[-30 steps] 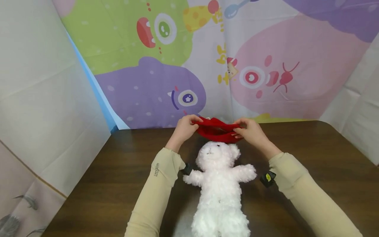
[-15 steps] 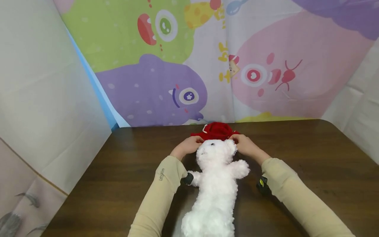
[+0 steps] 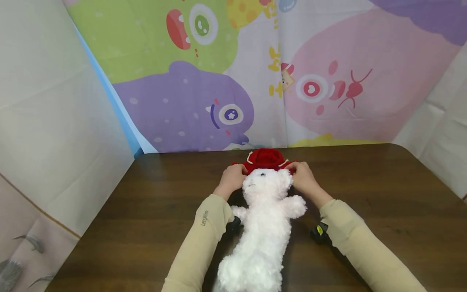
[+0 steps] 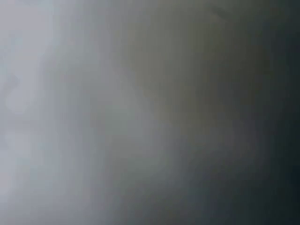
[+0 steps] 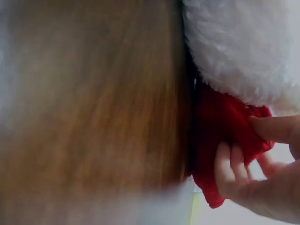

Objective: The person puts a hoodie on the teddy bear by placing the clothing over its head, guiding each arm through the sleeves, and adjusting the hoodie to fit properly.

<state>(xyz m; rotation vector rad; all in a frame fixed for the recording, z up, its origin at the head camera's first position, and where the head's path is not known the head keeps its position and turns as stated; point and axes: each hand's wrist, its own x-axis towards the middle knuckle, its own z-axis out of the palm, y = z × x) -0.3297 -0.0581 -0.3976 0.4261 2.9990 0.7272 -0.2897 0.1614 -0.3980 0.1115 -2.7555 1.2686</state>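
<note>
A white fluffy teddy bear [image 3: 266, 227] lies on its back on the table, its head away from me. Red cloth with white cords [image 3: 268, 158] sits at the top of its head, bunched and touching the fur; I cannot tell what kind of garment it is. My left hand [image 3: 233, 178] grips the cloth's left edge beside the bear's face. On the other side, my right hand [image 3: 303, 178] pinches the right edge near the ear. The right wrist view shows thumb and fingers around the red cloth [image 5: 220, 126]. The left wrist view is a grey blur.
The dark wooden table [image 3: 365, 194] extends on both sides of the bear. Behind its far edge hangs a curtain [image 3: 175, 113] with cartoon monsters. A pale cloth wall [image 3: 47, 101] stands at the left, and another at the right.
Both hands have come down and nearer with the red cloth, from held stretched beyond the bear's head to against it. The bear's lower body has swung to the left.
</note>
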